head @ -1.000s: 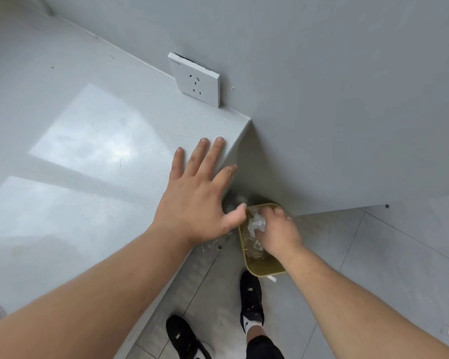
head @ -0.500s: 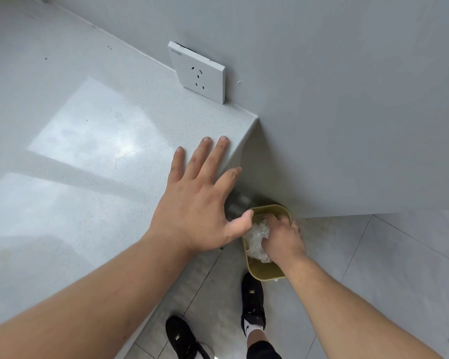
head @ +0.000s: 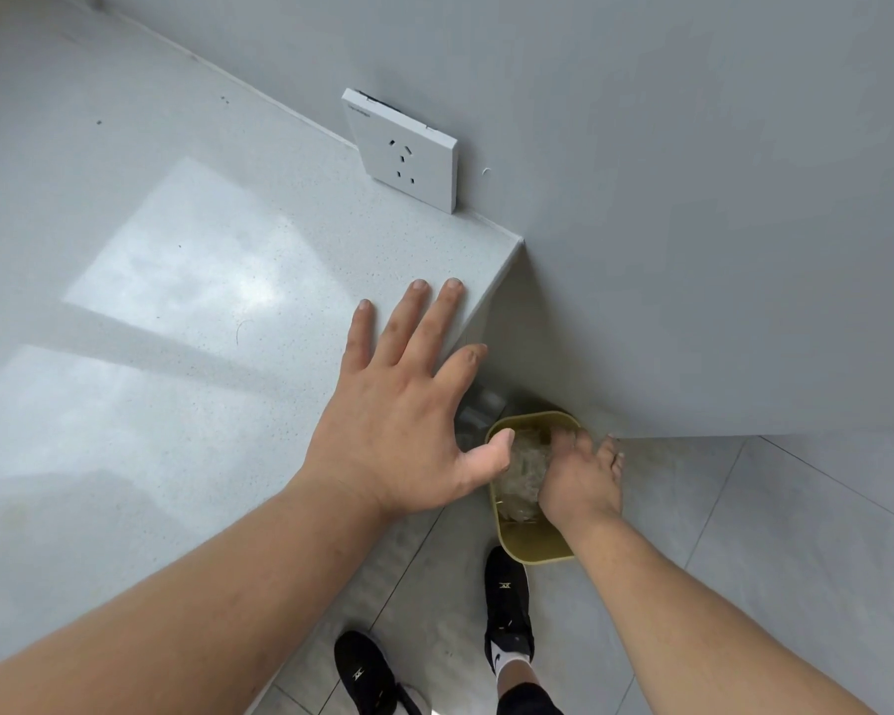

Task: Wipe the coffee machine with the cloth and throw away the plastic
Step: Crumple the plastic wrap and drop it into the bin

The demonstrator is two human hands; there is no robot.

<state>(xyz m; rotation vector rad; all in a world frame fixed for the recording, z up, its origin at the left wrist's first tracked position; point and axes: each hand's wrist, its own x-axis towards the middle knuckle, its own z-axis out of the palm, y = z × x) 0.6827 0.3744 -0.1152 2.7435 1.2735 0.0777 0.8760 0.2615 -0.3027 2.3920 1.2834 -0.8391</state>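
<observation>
The crumpled clear plastic [head: 523, 474] lies inside a small olive-yellow bin [head: 538, 552] that stands on the floor beside the counter's end. My right hand [head: 581, 482] reaches down into the bin and presses on the plastic with its fingers spread. My left hand [head: 403, 415] lies flat on the grey countertop [head: 176, 301] at its right edge, fingers straight, thumb hanging over the edge. No coffee machine and no cloth are in view.
A white wall socket [head: 403, 152] sits on the grey wall just above the counter's back corner. My feet in black shoes [head: 507, 606] stand on the grey tiled floor right before the bin.
My right hand has gone deeper into the bin with the plastic, and its fingers have spread out over it. My left hand stays flat on the counter.
</observation>
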